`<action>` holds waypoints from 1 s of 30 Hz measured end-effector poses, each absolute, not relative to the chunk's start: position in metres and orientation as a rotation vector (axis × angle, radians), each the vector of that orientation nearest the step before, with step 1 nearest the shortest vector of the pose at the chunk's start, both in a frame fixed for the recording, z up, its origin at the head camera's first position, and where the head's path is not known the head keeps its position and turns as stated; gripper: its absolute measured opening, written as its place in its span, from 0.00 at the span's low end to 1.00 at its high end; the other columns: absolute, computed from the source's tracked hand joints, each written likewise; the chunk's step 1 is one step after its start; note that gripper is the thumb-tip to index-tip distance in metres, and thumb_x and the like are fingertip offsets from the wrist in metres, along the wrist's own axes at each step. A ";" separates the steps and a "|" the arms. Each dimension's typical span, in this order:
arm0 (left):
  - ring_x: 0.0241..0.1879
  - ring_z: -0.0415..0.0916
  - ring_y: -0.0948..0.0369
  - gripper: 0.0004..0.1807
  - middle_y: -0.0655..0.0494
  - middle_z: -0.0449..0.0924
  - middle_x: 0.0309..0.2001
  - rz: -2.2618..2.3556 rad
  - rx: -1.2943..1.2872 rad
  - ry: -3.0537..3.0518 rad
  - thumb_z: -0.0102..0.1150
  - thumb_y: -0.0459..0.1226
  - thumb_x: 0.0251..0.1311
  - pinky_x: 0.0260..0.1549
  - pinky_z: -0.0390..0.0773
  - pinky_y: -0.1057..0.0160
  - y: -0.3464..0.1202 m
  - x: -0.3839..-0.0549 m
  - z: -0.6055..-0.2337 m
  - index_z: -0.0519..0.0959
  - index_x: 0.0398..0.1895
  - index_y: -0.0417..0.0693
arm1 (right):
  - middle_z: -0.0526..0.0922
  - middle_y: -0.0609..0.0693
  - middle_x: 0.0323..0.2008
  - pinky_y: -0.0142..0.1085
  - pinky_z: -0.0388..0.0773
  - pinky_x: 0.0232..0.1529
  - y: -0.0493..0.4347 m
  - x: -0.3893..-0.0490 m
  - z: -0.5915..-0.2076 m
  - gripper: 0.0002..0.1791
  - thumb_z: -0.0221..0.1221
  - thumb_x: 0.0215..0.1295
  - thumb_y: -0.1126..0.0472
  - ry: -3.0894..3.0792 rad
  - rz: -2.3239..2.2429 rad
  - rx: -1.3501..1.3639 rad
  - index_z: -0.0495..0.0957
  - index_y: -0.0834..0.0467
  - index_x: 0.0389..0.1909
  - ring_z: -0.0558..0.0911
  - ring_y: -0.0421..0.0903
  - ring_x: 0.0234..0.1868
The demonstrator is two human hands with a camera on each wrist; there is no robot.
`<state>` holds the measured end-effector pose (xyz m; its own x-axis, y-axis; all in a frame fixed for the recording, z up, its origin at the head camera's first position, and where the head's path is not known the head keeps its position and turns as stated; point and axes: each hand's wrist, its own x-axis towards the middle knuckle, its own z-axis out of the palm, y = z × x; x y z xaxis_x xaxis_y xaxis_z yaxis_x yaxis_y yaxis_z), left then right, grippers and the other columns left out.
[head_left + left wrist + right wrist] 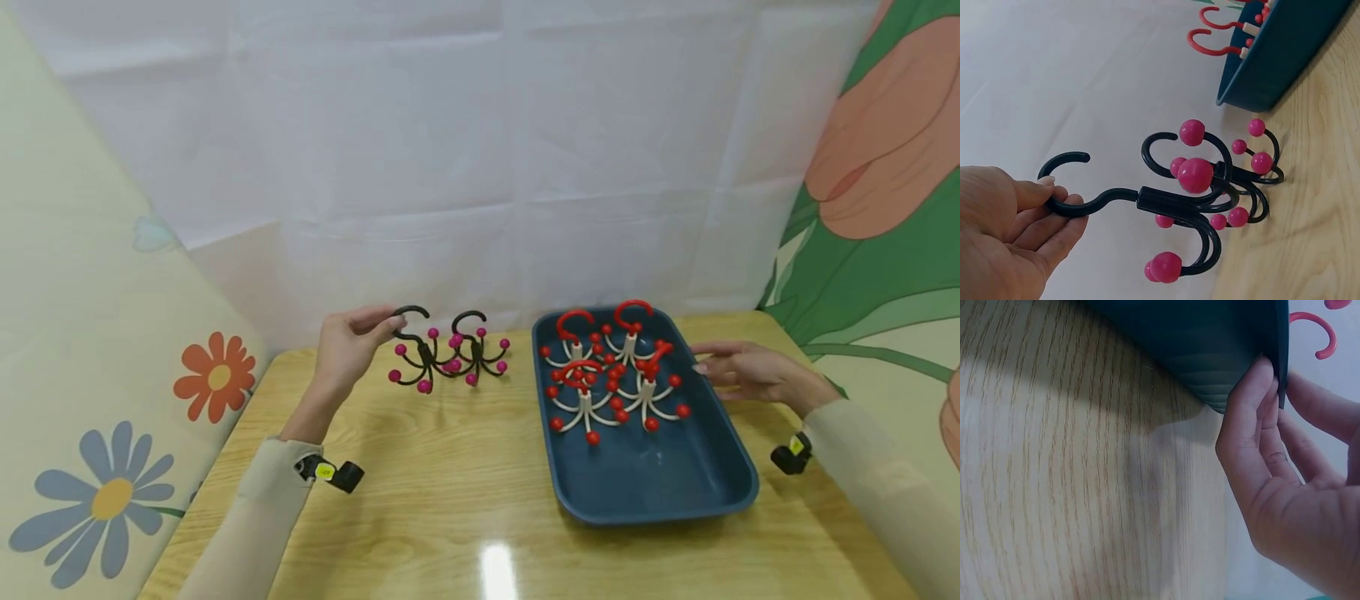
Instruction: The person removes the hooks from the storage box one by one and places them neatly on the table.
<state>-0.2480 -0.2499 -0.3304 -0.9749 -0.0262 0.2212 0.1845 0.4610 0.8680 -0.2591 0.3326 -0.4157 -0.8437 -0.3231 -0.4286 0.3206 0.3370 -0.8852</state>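
My left hand [347,350] pinches the curved top of a black hook hanger [426,356] between thumb and fingers. Pink balls tip its splayed arms, as the left wrist view shows up close on the held hanger [1166,199]. Just behind it is a second black hanger [477,354] of the same kind, overlapping it in both views. On the other side, my right hand [750,372] holds the right rim of a dark blue tray [645,483], thumb inside and fingers on the outer wall [1210,337]. Several white hangers [585,406] with red hooks and red balls stand in the tray's far half.
A wooden table [420,500] carries everything. White sheeting [420,150] hangs right behind it, with flower-printed panels [90,333] at the sides. Each wrist wears a small black camera, the left camera [348,477] above the tabletop.
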 end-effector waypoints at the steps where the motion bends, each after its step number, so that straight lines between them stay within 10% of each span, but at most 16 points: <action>1: 0.47 0.89 0.70 0.22 0.41 0.89 0.55 -1.519 -0.129 -2.511 0.67 0.47 0.71 0.52 0.82 0.75 -0.251 -0.249 -0.331 0.85 0.60 0.42 | 0.83 0.34 0.49 0.39 0.84 0.56 0.333 -0.259 -0.416 0.43 0.56 0.81 0.55 2.063 -1.541 -0.009 0.43 0.60 0.86 0.86 0.34 0.50; 16: 0.47 0.87 0.74 0.24 0.44 0.88 0.58 -1.474 -0.023 -2.532 0.67 0.50 0.70 0.66 0.81 0.53 -0.266 -0.266 -0.349 0.85 0.62 0.46 | 0.85 0.33 0.47 0.39 0.84 0.55 0.332 -0.259 -0.416 0.44 0.56 0.81 0.55 2.057 -1.550 -0.003 0.43 0.60 0.86 0.86 0.34 0.50; 30: 0.54 0.88 0.59 0.19 0.44 0.89 0.55 -1.393 -0.025 -2.569 0.66 0.46 0.72 0.46 0.78 0.77 -0.266 -0.279 -0.367 0.86 0.59 0.46 | 0.85 0.33 0.46 0.39 0.84 0.54 0.332 -0.258 -0.416 0.43 0.57 0.81 0.56 2.052 -1.559 0.002 0.44 0.60 0.86 0.86 0.35 0.49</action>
